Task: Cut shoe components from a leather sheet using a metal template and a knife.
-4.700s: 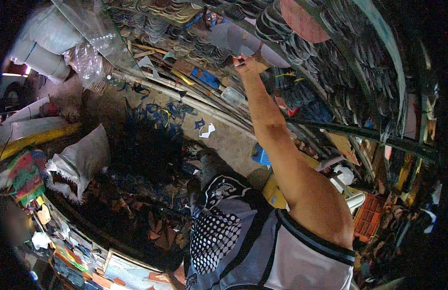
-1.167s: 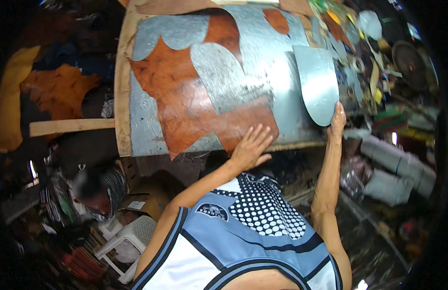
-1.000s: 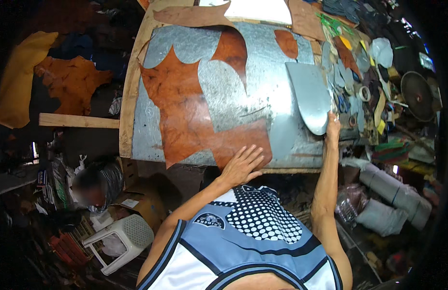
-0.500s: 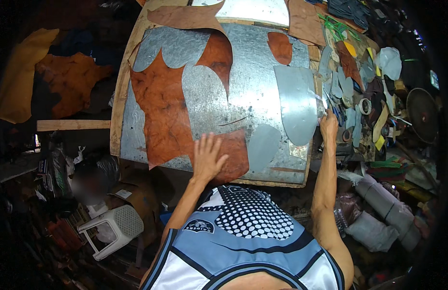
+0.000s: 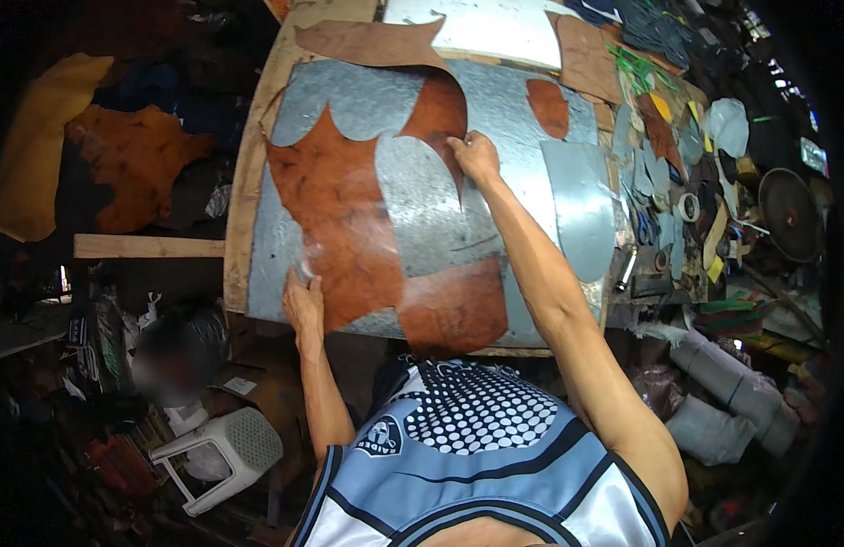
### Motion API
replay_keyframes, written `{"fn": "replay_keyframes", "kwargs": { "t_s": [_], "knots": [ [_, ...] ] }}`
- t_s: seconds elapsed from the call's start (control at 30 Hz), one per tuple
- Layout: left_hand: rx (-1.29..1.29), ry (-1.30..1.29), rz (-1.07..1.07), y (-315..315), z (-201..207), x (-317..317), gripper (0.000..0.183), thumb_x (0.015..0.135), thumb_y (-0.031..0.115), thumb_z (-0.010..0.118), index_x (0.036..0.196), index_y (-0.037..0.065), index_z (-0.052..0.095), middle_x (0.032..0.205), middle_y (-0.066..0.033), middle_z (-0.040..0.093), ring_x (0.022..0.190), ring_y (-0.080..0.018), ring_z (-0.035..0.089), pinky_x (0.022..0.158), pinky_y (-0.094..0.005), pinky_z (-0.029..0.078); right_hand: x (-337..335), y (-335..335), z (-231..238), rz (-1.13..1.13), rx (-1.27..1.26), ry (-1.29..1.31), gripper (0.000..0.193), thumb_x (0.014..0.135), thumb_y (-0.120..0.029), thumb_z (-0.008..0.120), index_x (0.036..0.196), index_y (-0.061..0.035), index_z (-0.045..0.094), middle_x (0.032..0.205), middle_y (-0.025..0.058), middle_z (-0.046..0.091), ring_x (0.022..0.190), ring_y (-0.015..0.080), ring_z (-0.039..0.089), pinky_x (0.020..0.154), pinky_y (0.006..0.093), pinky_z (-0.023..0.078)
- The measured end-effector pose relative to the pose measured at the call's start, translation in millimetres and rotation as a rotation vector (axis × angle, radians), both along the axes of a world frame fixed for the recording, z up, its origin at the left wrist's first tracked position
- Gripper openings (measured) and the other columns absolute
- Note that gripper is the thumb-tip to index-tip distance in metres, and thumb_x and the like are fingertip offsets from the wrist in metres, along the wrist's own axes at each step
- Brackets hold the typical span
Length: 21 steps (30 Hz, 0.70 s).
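Observation:
A large brown leather sheet [image 5: 340,210] with curved cut-outs lies on the grey metal-topped table [image 5: 509,96]. Its upper end folds over to show a paler underside [image 5: 367,43]. My right hand [image 5: 478,157] reaches across the table, thumb and fingers closed on the edge of the narrow leather strip at the upper right of the sheet. At the sheet's left edge my left hand [image 5: 303,301] is closed on the leather; a small pale blur shows at its fingertips. Below the cut-out lies a squarish brown leather part [image 5: 454,308]; whether it joins the sheet, I cannot tell.
A grey pattern sheet [image 5: 581,210] and a small brown leather piece [image 5: 549,109] rest on the table's right side. Beyond them are scissors [image 5: 645,226], a silver tool [image 5: 628,269], a tape roll [image 5: 688,208] and scraps. A white stool [image 5: 244,442] stands lower left.
My right hand has left the tools at the right and taken hold of the leather strip. My left hand has moved left from the squarish part to the sheet's left edge.

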<state>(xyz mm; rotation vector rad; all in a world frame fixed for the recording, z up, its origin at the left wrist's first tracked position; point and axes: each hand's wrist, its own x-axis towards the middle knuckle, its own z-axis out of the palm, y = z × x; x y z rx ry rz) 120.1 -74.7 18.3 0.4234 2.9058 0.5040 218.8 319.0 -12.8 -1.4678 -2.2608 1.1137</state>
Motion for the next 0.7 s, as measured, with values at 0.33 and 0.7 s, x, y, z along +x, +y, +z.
{"fn": "replay_keyframes", "kwargs": {
  "t_s": [0.33,0.7],
  "knots": [
    [-0.22,0.299,-0.127,-46.6,19.9,-150.1,0.036,0.088,0.026,0.067,0.116,0.004,0.065,0.103,-0.0223,0.067,0.092,-0.0354,0.065,0.08,-0.0427,0.05,91.6,-82.1,24.5,-0.474,-1.294,0.885,0.015,0.096,-0.02,0.058,0.084,-0.0119,0.055,0.065,-0.0015,0.052,0.039,0.0048,0.032,0.035,0.0207,0.026],
    [0.942,-1.379,0.142,227.8,-29.2,-88.3,0.067,0.096,0.033,0.059,0.144,-0.005,0.031,0.135,-0.0238,0.048,0.111,-0.035,0.059,0.091,-0.0422,0.052,176.9,-239.9,74.1,-0.576,-1.379,0.636,0.011,0.092,-0.019,0.062,0.089,-0.0107,0.056,0.069,-0.0026,0.051,0.045,0.0048,0.037,0.037,0.0208,0.026]
  ]
}}
